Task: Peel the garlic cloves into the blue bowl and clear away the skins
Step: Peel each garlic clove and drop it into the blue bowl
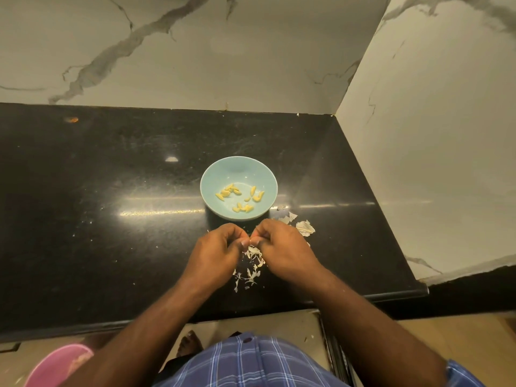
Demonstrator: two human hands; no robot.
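From where I'm watching, the left hand (216, 248) and right hand (280, 245) are curled in tight, fingertips meeting over the black bench (111, 205), pinching something tiny I can't make out. The blue bowl (239, 188) sits just beyond them with peeled cloves (240, 197) inside. Loose skins (252, 265) are scattered under the hands and to the bowl's right.

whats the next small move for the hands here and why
Probably finish stripping the piece pinched between the left hand and right hand, then drop it forward into the light blue bowl. Both sets of fingertips meet just short of it, yellow peeled cloves already lie inside, and papery white skins sit beneath.
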